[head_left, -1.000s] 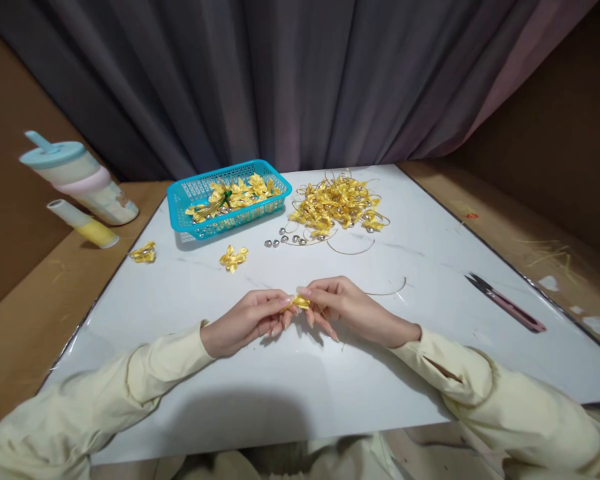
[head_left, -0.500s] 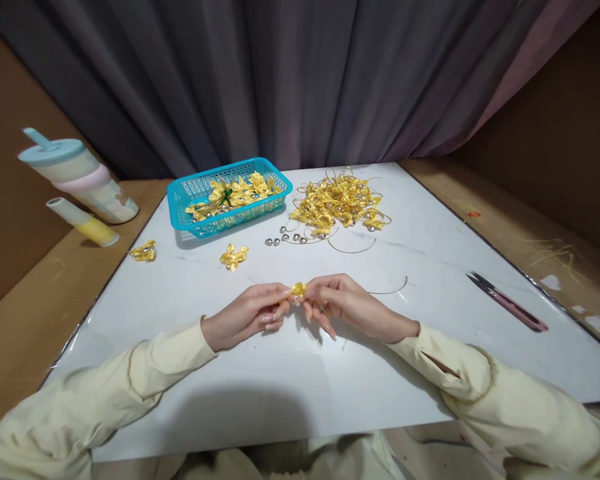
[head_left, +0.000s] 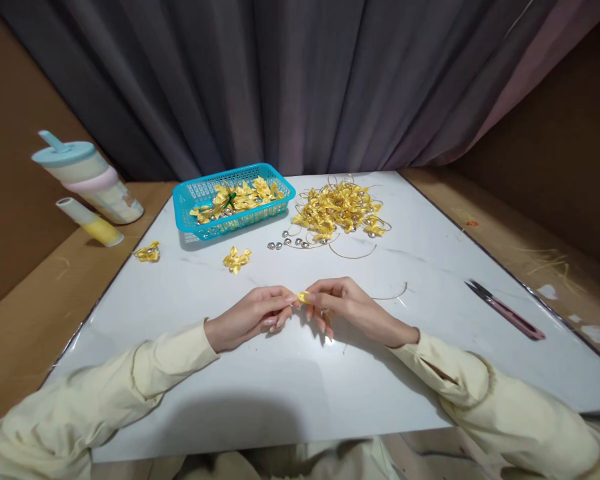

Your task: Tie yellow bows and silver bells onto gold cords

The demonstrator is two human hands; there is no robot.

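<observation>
A small yellow ribbon piece (head_left: 303, 297) is pinched between my two hands above the white table. My left hand (head_left: 257, 312) has thumb and forefinger closed at its left edge. My right hand (head_left: 347, 307) grips it from the right, the thumb covering part of it. A thin cord (head_left: 393, 295) extends to the right from behind my right hand. A yellow ribbon flower (head_left: 237, 260) lies beyond my left hand, and another yellow piece (head_left: 148, 251) rests farther left. Small silver bells (head_left: 279, 246) lie in front of a heap of yellow flowers with cords (head_left: 337, 207).
A blue basket (head_left: 184, 212) holding yellow flowers stands at the back left. Pink-handled snips (head_left: 515, 319) lie at the right. A tumbler (head_left: 100, 187) and a yellow tube (head_left: 97, 227) are at the far left. Cord scraps (head_left: 555, 260) lie beyond the table's right edge.
The yellow piece between my fingers has turned and shows less of its face. My right thumb now covers more of it. The whole view has shifted slightly.
</observation>
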